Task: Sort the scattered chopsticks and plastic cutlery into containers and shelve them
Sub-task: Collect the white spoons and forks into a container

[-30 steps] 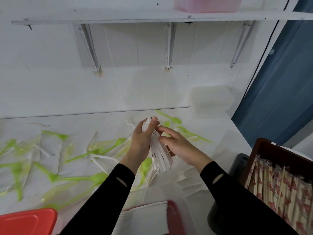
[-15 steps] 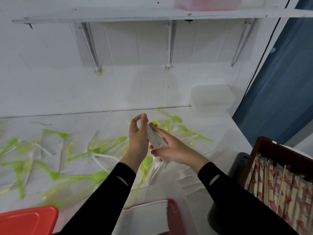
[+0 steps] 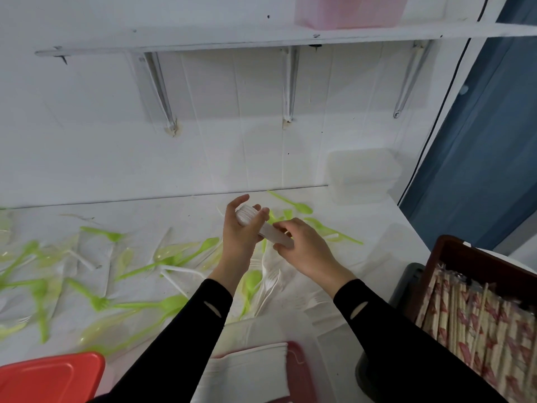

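- Behind everything in the head view, a white panelled wall (image 3: 87,126) carries a white wall shelf (image 3: 261,39) on 3 metal brackets (image 3: 287,82), a pink translucent box (image 3: 348,13) on top; a white tabletop (image 3: 180,210) runs below
- Scattered over the left and middle of that tabletop lie green plastic spoons and forks (image 3: 180,254); loose white plastic forks (image 3: 270,283) lie just below the hands, and a frosted lidded box (image 3: 363,175) stands at the back right
- Over the middle of the tabletop, off its surface, is the bundle of white plastic cutlery (image 3: 273,234); its long axis slopes from far upper left to near lower right
- At the far, upper end the left hand (image 3: 238,237) wraps thumb and fingers round it; the right hand (image 3: 308,248) pinches the near, lower end, so the 2 hands are together, both clamped on the 1 bundle
- At the near edge, between the 2 black sleeves (image 3: 186,338), sits a clear plastic tub (image 3: 322,350) holding a white stack (image 3: 250,370), toward the person from the bundle; the right hand's end looks nearer to it, so a lowering move would likely lead with that end
- Well to the right stands a brown tray (image 3: 465,251) of paper-wrapped chopsticks (image 3: 479,315); a red plastic lid (image 3: 49,376) lies at the near left corner
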Available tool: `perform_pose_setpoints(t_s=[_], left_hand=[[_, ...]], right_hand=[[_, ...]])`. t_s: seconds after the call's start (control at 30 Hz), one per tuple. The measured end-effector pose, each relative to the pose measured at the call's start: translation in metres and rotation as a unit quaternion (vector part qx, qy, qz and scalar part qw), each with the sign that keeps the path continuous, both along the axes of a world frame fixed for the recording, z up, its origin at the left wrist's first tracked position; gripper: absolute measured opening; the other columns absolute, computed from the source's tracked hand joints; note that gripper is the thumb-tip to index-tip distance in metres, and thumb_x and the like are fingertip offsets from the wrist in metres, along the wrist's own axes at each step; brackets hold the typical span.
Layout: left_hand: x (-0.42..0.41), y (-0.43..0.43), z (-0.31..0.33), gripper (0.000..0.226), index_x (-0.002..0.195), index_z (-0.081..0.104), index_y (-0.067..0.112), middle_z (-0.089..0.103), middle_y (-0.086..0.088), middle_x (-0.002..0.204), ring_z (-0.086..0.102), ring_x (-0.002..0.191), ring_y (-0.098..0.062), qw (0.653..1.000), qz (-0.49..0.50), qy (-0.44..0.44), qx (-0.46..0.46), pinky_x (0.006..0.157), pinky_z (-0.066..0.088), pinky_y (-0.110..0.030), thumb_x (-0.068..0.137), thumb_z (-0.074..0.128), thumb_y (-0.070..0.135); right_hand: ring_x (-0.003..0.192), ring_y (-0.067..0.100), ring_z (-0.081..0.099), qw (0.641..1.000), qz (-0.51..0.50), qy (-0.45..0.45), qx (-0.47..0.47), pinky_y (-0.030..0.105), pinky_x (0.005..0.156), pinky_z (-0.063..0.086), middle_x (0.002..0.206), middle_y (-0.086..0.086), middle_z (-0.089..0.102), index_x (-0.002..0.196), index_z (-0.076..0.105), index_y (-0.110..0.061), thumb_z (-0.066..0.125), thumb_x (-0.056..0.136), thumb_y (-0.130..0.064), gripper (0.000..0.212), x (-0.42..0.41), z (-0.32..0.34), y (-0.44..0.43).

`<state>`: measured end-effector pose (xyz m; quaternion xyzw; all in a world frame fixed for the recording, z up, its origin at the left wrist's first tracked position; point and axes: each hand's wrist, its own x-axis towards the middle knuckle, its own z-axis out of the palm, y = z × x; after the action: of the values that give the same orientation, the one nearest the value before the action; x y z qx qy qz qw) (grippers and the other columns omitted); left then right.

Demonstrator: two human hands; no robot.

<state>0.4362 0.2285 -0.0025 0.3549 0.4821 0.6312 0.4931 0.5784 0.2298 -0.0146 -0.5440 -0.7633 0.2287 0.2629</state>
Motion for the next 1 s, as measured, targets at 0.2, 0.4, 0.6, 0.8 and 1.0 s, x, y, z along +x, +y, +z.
perform_pose_setpoints(t_s=[0.2, 0.4, 0.6, 0.8, 1.0], left_hand=[[0.003, -0.005, 0.010, 0.030, 0.119, 0.057, 0.019, 0.071, 0.005, 0.080, 0.072, 0.094, -0.027, 0.998, -0.002, 0.055, -0.014, 0.079, 0.059, -0.045, 0.091, 0.069, 0.020], [-0.009, -0.021, 0.020, 0.030, 0.113, 0.052, 0.021, 0.063, -0.012, 0.102, 0.071, 0.093, -0.025, 0.992, -0.046, 0.114, -0.033, 0.086, 0.059, -0.044, 0.090, 0.070, 0.026], [-0.042, -0.072, 0.042, 0.047, 0.127, 0.044, 0.022, 0.069, 0.005, 0.112, 0.068, 0.097, -0.010, 0.968, -0.040, 0.240, -0.059, 0.093, 0.053, -0.032, 0.090, 0.070, 0.032], [-0.059, -0.150, 0.050, 0.011, 0.095, 0.069, 0.009, 0.073, -0.006, 0.086, 0.067, 0.076, -0.010, 0.897, -0.227, 0.372, -0.076, 0.071, 0.056, -0.023, 0.085, 0.074, 0.008], [-0.065, -0.188, 0.036, 0.013, 0.092, 0.075, 0.023, 0.070, 0.010, 0.089, 0.062, 0.082, -0.002, 0.712, -0.304, 0.632, -0.046, 0.068, 0.045, -0.014, 0.083, 0.076, 0.032]], right_hand=[[0.097, 0.017, 0.059, 1.000, -0.010, 0.021, 0.017, 0.034, 0.076, 0.050, 0.107, -0.002, 0.059, 0.125, 0.062, -0.023, 0.071, 0.086, -0.034, 0.042, -0.002, 0.004, -0.002], [0.092, 0.016, 0.061, 1.000, 0.005, 0.025, 0.003, 0.032, 0.076, 0.050, 0.102, -0.005, 0.064, 0.117, 0.068, -0.028, 0.072, 0.086, -0.036, 0.033, -0.003, 0.008, -0.004], [0.090, 0.016, 0.065, 0.996, 0.018, 0.081, -0.021, 0.037, 0.085, 0.053, 0.106, -0.002, 0.067, 0.115, 0.069, -0.023, 0.073, 0.085, -0.031, 0.031, -0.003, 0.010, -0.006], [0.086, 0.014, 0.067, 0.996, 0.037, 0.085, -0.018, 0.036, 0.079, 0.054, 0.100, -0.004, 0.068, 0.105, 0.070, -0.026, 0.071, 0.086, -0.034, 0.021, -0.002, 0.007, -0.006], [0.086, 0.012, 0.067, 0.993, 0.060, 0.097, -0.024, 0.038, 0.082, 0.055, 0.101, -0.007, 0.069, 0.109, 0.071, -0.025, 0.071, 0.087, -0.034, 0.024, -0.006, 0.007, -0.009]])
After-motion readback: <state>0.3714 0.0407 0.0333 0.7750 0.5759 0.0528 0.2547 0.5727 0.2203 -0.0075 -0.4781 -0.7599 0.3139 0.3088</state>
